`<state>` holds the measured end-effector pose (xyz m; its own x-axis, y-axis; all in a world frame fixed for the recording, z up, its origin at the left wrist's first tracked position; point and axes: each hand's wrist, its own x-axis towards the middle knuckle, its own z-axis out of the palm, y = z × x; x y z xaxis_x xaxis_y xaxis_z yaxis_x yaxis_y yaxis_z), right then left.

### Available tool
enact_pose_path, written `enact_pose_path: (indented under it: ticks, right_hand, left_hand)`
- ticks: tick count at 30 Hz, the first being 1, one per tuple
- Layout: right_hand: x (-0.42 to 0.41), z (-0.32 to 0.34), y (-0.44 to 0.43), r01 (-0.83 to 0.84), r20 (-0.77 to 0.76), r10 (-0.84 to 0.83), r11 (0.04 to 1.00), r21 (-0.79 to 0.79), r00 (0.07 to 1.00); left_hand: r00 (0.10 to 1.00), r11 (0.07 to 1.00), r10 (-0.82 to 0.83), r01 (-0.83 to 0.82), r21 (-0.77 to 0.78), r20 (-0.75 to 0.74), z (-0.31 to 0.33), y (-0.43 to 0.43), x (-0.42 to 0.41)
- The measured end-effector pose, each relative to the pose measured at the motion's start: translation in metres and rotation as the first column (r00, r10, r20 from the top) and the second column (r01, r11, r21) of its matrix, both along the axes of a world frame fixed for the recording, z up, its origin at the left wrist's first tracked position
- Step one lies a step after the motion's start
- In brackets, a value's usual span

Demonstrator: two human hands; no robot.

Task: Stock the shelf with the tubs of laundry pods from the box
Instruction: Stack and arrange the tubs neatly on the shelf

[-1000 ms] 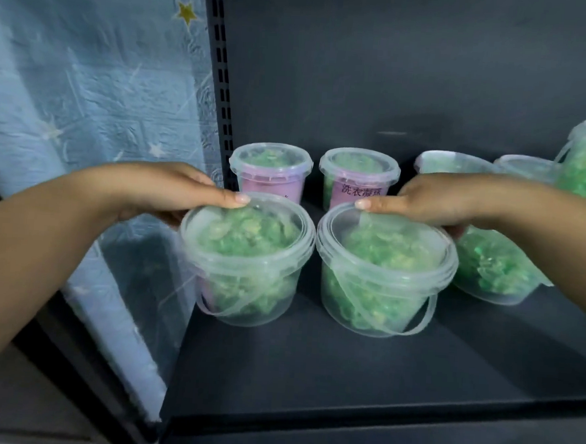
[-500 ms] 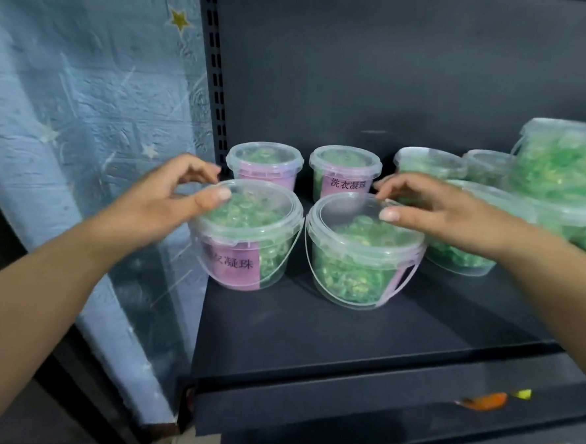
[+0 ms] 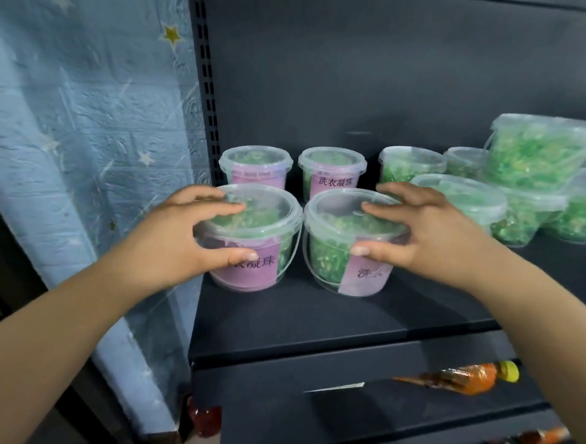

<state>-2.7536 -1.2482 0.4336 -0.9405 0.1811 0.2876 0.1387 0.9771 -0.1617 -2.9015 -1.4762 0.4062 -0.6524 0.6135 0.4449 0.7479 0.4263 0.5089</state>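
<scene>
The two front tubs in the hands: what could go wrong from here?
1. The left hand and right hand grip the clear plastic front-left tub and clear plastic front-right tub by lid and side. The tubs stand almost touching, so turning one may bump the other or catch its thin handle.
2. The clear pink-labelled rear tub stands just behind; a push back may knock it.
3. The stacked top tub of green pods may slide if the right arm bumps it.

the right-hand rear tub (image 3: 331, 184) carries a pink label reading 洗衣凝珠. the front left tub (image 3: 259, 271) shows 衣凝珠, the front right tub (image 3: 327, 258) only 洗.
</scene>
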Motion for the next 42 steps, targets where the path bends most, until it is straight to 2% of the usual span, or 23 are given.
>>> enact_pose_path:
  ticks: [3,8,12,15,20,24,27,31,34,39,42]
  right_hand:
    - [0.005,0.002,0.011,-0.109,0.145,0.11,0.994,-0.009,0.983]
    - [0.001,-0.001,0.013,-0.16,0.028,0.161,0.986,-0.037,0.986]
    - [0.001,-0.001,0.018,-0.217,0.131,0.223,0.975,-0.055,0.966]
    - [0.0,-0.008,0.023,-0.247,0.068,0.251,0.967,-0.063,0.966]
    - [-0.009,-0.005,0.02,-0.199,-0.025,0.198,0.972,-0.124,0.98]
    - [-0.026,0.007,0.018,-0.162,-0.028,0.16,0.973,-0.164,0.987]
    - [-0.037,0.021,0.019,-0.134,-0.059,0.124,0.96,-0.244,0.991]
    - [-0.047,0.042,0.015,-0.123,0.001,0.128,0.95,-0.286,0.992]
    - [-0.052,0.067,0.014,-0.097,-0.062,0.081,0.938,-0.332,0.995]
    - [-0.064,0.105,0.022,-0.07,-0.249,0.013,0.973,-0.222,0.969]
    - [-0.087,0.11,0.033,-0.023,-0.278,-0.021,0.988,-0.155,0.96]
  left_hand:
    - [0.997,0.996,0.07,-0.071,0.054,0.011,-0.001,0.006,0.01]
    - [0.988,0.992,0.119,-0.115,-0.045,0.098,0.003,0.007,0.025]
    - [0.977,0.975,0.212,-0.209,-0.07,0.038,0.002,0.009,0.028]
    - [0.975,0.975,0.22,-0.219,-0.043,0.025,0.001,0.009,0.028]
    - [0.969,0.962,0.237,-0.244,0.124,0.065,0.01,0.002,0.023]
    - [0.971,0.967,0.237,-0.237,0.095,0.018,0.026,-0.002,0.005]
    - [0.981,0.969,0.187,-0.192,0.158,0.046,0.036,-0.003,-0.006]
    - [0.987,0.972,0.157,-0.157,0.177,0.011,0.054,-0.001,-0.023]
    - [0.991,0.973,0.136,-0.132,0.191,-0.008,0.069,0.001,-0.039]
    - [0.992,0.963,0.118,-0.105,0.249,-0.036,0.09,0.014,-0.07]
    - [0.993,0.966,0.106,-0.091,0.243,-0.048,0.091,0.034,-0.089]
